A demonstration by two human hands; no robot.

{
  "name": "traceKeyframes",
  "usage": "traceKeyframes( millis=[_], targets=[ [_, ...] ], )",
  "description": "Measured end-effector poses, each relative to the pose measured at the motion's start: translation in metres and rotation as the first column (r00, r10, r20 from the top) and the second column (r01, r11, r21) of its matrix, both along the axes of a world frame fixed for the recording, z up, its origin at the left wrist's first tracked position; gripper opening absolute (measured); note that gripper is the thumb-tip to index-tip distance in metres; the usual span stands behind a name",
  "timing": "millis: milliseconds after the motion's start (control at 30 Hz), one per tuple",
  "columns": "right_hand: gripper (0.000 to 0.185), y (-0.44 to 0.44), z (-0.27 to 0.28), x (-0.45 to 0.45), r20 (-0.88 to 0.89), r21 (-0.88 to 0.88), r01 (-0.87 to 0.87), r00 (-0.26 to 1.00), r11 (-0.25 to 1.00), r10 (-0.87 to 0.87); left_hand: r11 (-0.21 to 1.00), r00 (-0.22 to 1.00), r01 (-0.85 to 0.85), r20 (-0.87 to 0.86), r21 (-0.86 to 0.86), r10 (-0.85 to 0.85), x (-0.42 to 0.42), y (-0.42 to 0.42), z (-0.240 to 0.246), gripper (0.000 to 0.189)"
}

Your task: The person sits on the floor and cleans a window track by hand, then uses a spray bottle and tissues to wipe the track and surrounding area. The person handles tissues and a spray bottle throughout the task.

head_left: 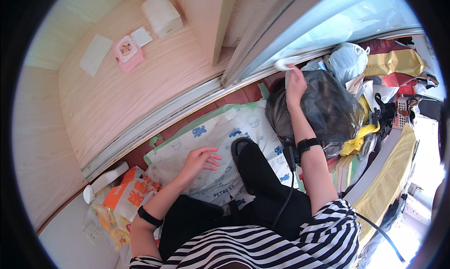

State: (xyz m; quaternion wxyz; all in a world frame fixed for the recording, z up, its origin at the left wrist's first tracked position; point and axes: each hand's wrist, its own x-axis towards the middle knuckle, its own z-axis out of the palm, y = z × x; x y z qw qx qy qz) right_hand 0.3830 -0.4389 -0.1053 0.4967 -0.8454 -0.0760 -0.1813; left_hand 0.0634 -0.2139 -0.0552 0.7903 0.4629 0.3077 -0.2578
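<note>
My right hand (pixel 296 83) is stretched out above a black plastic bag (pixel 323 107). Its fingers grip a white wipe or tissue (pixel 283 64), blurred, close to the lower track of the sliding glass door (pixel 316 36). Whether the wipe touches the track I cannot tell. My left hand (pixel 201 162) hovers with nothing in it, fingers apart, over a white pet pad (pixel 218 139) printed with blue animals. On the wooden surface at upper left lie a pink wipes pack (pixel 132 59) with its white lid (pixel 141 36) flipped up, a flat white sheet (pixel 95 54) and a stack of tissues (pixel 161 14).
A wooden panel (pixel 215 26) stands upright beside the door frame. Bags, books (pixel 342 172) and a yellow plastic bag (pixel 362 139) crowd the right side. At lower left are a white bottle (pixel 105 181) and an orange-and-white bag (pixel 132 190). A cable hangs from my right armband.
</note>
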Motion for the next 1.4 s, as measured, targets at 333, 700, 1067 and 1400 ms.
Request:
traceKeyframes(
  millis=[333,700,1067,1400],
  targets=[
    [0.021,-0.045,0.013,0.032,-0.427,0.725,0.200,0.881,0.659,0.202,1.000,1.000,0.010,-0.014,-0.016,-0.010,0.004,-0.001,-0.001,0.032],
    [0.023,-0.028,-0.013,0.060,-0.265,-0.251,0.124,0.945,0.960,-0.191,1.000,1.000,-0.002,-0.007,-0.018,0.002,0.004,0.001,-0.002,0.033],
    [0.019,0.006,-0.008,0.021,-0.041,-0.518,-0.093,0.996,0.850,0.085,1.000,0.999,-0.010,-0.032,0.019,0.010,-0.007,0.006,-0.001,0.032],
    [0.022,0.044,0.016,-0.057,-0.524,0.005,-0.301,0.812,0.954,0.259,0.999,0.998,-0.047,0.033,0.000,0.047,-0.005,0.010,-0.001,0.033]
  ],
)
